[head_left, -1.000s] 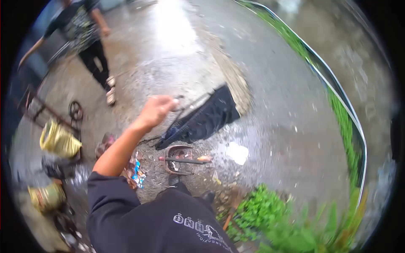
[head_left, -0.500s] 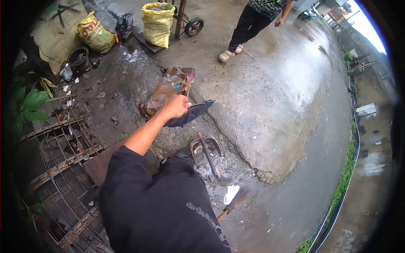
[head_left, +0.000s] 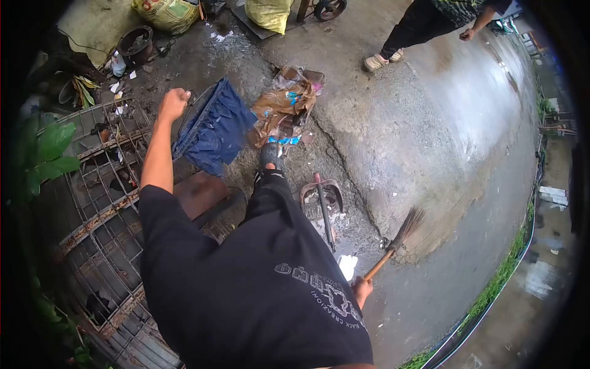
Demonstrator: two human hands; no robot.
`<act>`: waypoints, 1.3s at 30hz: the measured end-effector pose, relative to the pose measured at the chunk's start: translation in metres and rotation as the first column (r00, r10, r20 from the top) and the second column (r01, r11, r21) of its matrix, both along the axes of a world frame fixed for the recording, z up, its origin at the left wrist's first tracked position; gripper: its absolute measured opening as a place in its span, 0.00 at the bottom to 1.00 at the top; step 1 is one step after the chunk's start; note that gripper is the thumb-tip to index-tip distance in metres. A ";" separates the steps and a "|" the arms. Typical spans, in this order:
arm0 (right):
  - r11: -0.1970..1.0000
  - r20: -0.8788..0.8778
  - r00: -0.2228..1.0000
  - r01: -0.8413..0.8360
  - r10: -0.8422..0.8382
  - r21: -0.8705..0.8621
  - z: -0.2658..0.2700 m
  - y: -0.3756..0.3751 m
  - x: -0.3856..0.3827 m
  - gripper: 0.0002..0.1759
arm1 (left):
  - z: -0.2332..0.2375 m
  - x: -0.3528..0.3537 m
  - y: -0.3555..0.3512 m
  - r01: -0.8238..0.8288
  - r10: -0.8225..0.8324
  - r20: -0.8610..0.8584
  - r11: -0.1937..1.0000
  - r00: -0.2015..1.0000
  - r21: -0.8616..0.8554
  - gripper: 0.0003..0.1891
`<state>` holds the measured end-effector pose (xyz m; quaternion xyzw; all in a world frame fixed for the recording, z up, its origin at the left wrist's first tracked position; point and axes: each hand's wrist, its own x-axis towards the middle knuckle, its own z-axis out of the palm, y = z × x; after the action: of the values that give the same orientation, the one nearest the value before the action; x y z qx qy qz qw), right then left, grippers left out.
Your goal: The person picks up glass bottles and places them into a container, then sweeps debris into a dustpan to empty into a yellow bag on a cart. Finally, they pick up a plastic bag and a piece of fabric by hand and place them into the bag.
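Note:
My left hand (head_left: 175, 104) is closed at the left, by a thin handle or wire that leads to a dark blue cloth bag (head_left: 215, 129) with a stiff rim. The bag hangs spread out low over the ground. Down at the lower right, my right hand (head_left: 362, 288) grips the wooden handle of a stick broom (head_left: 407, 230), its bristles pointing up and right. Between them a dustpan (head_left: 324, 206) lies on the wet concrete near a white foam container (head_left: 347, 266). Crumpled brown plastic packaging (head_left: 283, 107) lies just beyond my foot (head_left: 269, 155).
Another person (head_left: 424, 27) stands at the upper right. Yellow sacks (head_left: 268, 13) and a dark pot (head_left: 135, 44) are at the back left. A rusty metal grating (head_left: 101, 206) runs along the left. A cracked concrete slab (head_left: 393, 129) rises at the right.
My left hand has moved left with the blue bag, which now hangs spread out, exposing the brown packaging. My right hand has come into view and the broom has shifted up and right.

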<state>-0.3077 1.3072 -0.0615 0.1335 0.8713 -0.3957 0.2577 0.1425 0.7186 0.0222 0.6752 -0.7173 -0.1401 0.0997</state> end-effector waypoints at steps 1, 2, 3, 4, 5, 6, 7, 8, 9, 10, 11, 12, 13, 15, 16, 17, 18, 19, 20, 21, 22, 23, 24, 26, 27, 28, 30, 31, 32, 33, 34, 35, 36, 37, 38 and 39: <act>0.999 0.000 0.999 -0.033 0.033 0.041 0.005 -0.028 0.004 0.06 | 0.005 0.009 -0.005 -0.002 0.002 -0.005 0.998 1.000 -0.063 0.17; 0.998 0.003 0.999 -0.047 0.047 0.028 -0.003 -0.055 0.003 0.06 | 0.016 0.012 -0.011 -0.026 0.024 -0.050 0.999 0.998 -0.027 0.17; 0.998 0.015 0.999 -0.049 0.049 0.029 -0.015 -0.076 0.002 0.06 | 0.028 0.015 -0.022 -0.056 0.056 -0.043 0.998 0.997 -0.008 0.16; 0.998 0.032 0.998 -0.051 0.050 0.033 -0.024 -0.094 0.003 0.06 | 0.042 0.019 -0.034 -0.086 0.087 -0.033 0.996 0.996 0.014 0.16; 0.986 0.095 0.986 -0.148 0.141 0.073 -0.035 -0.113 -0.002 0.08 | 0.057 0.021 -0.048 -0.105 0.105 -0.027 0.994 0.994 -0.002 0.16; 0.984 0.102 0.981 -0.173 0.168 0.048 -0.040 -0.148 -0.005 0.08 | 0.073 0.024 -0.064 -0.072 0.072 0.002 0.996 0.997 -0.049 0.15; 0.971 0.077 0.974 -0.220 0.214 0.089 -0.035 -0.180 0.000 0.09 | 0.091 0.028 -0.078 -0.035 0.039 0.042 0.996 0.998 -0.083 0.15; 0.956 0.057 0.965 -0.261 0.255 0.136 -0.028 -0.207 0.008 0.11 | 0.111 0.029 -0.093 -0.051 0.056 0.062 0.994 0.997 -0.092 0.15; 0.938 0.031 0.956 -0.294 0.293 0.184 -0.026 -0.228 0.014 0.12 | 0.131 0.027 -0.110 -0.005 0.021 0.119 0.991 0.993 -0.137 0.14; 0.937 0.034 0.952 -0.306 0.305 0.170 -0.031 -0.248 0.015 0.12 | 0.146 0.028 -0.129 0.043 -0.012 0.171 0.982 0.985 -0.183 0.14; 0.876 0.030 0.907 -0.414 0.421 0.247 -0.040 -0.266 0.013 0.14 | 0.158 0.035 -0.150 0.074 -0.018 0.199 0.958 0.980 -0.277 0.14; 0.797 0.033 0.849 -0.508 0.528 0.325 -0.046 -0.284 0.013 0.16 | 0.168 0.041 -0.173 0.108 -0.024 0.228 0.925 0.973 -0.365 0.15; 0.702 0.049 0.780 -0.587 0.624 0.404 -0.047 -0.299 0.016 0.18 | 0.181 0.045 -0.195 0.094 0.011 0.244 0.906 0.970 -0.412 0.15; 0.709 0.062 0.775 -0.604 0.629 0.363 -0.041 -0.340 0.025 0.18 | 0.216 0.048 -0.239 0.007 0.086 0.243 0.933 0.966 -0.359 0.15; 0.724 0.067 0.776 -0.613 0.627 0.316 -0.037 -0.360 0.030 0.19 | 0.233 0.047 -0.262 -0.064 0.129 0.231 0.961 0.964 -0.270 0.15; 0.750 0.060 0.769 -0.635 0.637 0.184 -0.047 -0.371 0.028 0.18 | 0.237 0.050 -0.287 -0.054 0.123 0.236 0.959 0.964 -0.279 0.15; 0.761 0.059 0.777 -0.627 0.627 0.165 -0.029 -0.399 0.035 0.18 | 0.240 0.056 -0.314 -0.098 0.170 0.199 0.940 0.965 -0.327 0.15; 0.754 0.117 0.769 -0.639 0.628 0.152 -0.009 -0.428 0.040 0.17 | 0.245 0.060 -0.340 -0.135 0.209 0.164 0.917 0.964 -0.374 0.15; 0.748 0.177 0.759 -0.650 0.627 0.136 0.001 -0.450 0.047 0.16 | 0.247 0.064 -0.363 -0.110 0.192 0.179 0.915 0.965 -0.389 0.15; 0.687 0.144 0.699 -0.716 0.701 0.128 -0.041 -0.446 0.037 0.16 | 0.249 0.065 -0.386 -0.102 0.174 0.137 0.902 0.975 -0.421 0.14; 0.620 0.117 0.632 -0.775 0.766 0.125 -0.080 -0.436 0.032 0.16 | 0.250 0.064 -0.410 -0.092 0.152 0.102 0.892 0.983 -0.443 0.14; 0.628 0.089 0.657 -0.746 0.748 0.223 -0.089 -0.441 0.044 0.16 | 0.269 0.037 -0.411 -0.147 0.210 0.136 0.918 0.968 -0.369 0.15; 0.584 0.118 0.622 -0.774 0.775 0.243 -0.086 -0.449 0.056 0.16 | 0.280 0.022 -0.427 -0.128 0.197 0.159 0.923 0.967 -0.364 0.15; 0.567 0.154 0.616 -0.779 0.773 0.267 -0.089 -0.495 0.070 0.15 | 0.290 -0.001 -0.478 0.025 0.117 0.267 0.879 0.957 -0.476 0.16; 0.573 0.162 0.623 -0.774 0.765 0.270 -0.090 -0.517 0.075 0.15 | 0.301 -0.015 -0.488 0.068 0.061 0.280 0.902 0.958 -0.427 0.16; 0.580 0.173 0.632 -0.767 0.755 0.275 -0.087 -0.536 0.078 0.15 | 0.298 -0.021 -0.494 0.080 0.051 0.298 0.908 0.953 -0.411 0.16; 0.612 0.183 0.669 -0.738 0.721 0.284 -0.084 -0.577 0.082 0.15 | 0.313 -0.040 -0.538 0.174 -0.050 0.283 0.883 0.958 -0.436 0.15; 0.625 0.194 0.687 -0.722 0.700 0.297 -0.082 -0.587 0.081 0.15 | 0.316 -0.043 -0.560 0.252 -0.124 0.300 0.865 0.946 -0.435 0.15; 0.628 0.204 0.701 -0.707 0.683 0.325 -0.075 -0.596 0.079 0.15 | 0.321 -0.052 -0.575 0.281 -0.168 0.281 0.857 0.945 -0.431 0.16; 0.637 0.210 0.718 -0.690 0.664 0.344 -0.071 -0.608 0.078 0.15 | 0.322 -0.058 -0.585 0.271 -0.179 0.250 0.871 0.952 -0.410 0.17; 0.656 0.207 0.734 -0.674 0.647 0.340 -0.066 -0.620 0.078 0.15 | 0.330 -0.065 -0.598 0.272 -0.191 0.224 0.863 0.956 -0.426 0.18; 0.675 0.204 0.754 -0.652 0.624 0.345 -0.065 -0.629 0.079 0.15 | 0.335 -0.067 -0.614 0.273 -0.191 0.221 0.851 0.957 -0.449 0.18; 0.696 0.198 0.772 -0.632 0.604 0.341 -0.060 -0.637 0.081 0.15 | 0.335 -0.070 -0.633 0.229 -0.192 0.128 0.881 0.973 -0.415 0.18; 0.711 0.197 0.787 -0.613 0.584 0.343 -0.057 -0.643 0.082 0.15 | 0.334 -0.074 -0.646 0.191 -0.192 0.034 0.912 0.981 -0.363 0.19; 0.728 0.195 0.805 -0.592 0.561 0.348 -0.054 -0.647 0.084 0.15 | 0.334 -0.078 -0.658 0.201 -0.204 0.031 0.911 0.978 -0.359 0.19; 0.745 0.194 0.822 -0.568 0.535 0.351 -0.052 -0.650 0.088 0.14 | 0.335 -0.083 -0.672 0.214 -0.222 0.016 0.911 0.975 -0.352 0.20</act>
<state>-0.2198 0.6568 -0.1133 -0.0653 0.9217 -0.1126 0.3655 0.0598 0.0468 0.3576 0.5605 -0.8003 -0.0284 0.2111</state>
